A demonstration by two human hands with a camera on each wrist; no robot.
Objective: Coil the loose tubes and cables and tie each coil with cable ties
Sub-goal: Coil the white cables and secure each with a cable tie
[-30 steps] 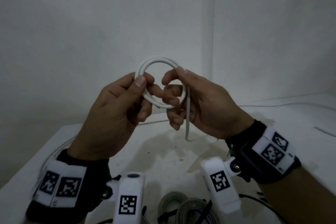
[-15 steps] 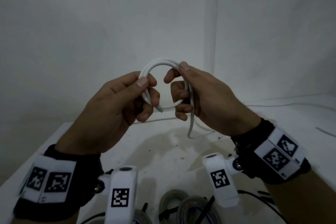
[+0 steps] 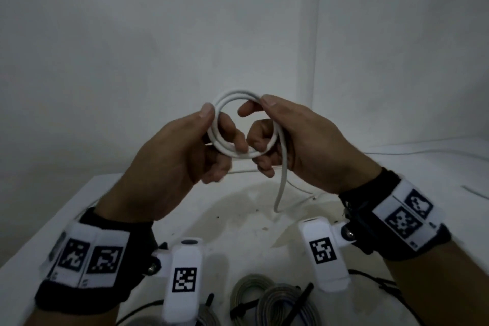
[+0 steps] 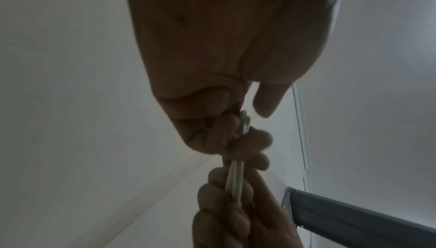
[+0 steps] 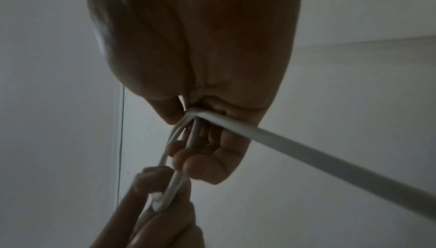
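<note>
Both hands are raised in front of me, each gripping one side of the white tube coil. On my left hand, thumb and curled fingers pinch the coil's left arc; my right hand clamps the right arc, and the tube's loose tail hangs down from it. I read no writing, only black-and-white square markers on the wristbands. Below lies the stained white table in a bare white corner, with grey cable coils at its near edge.
</note>
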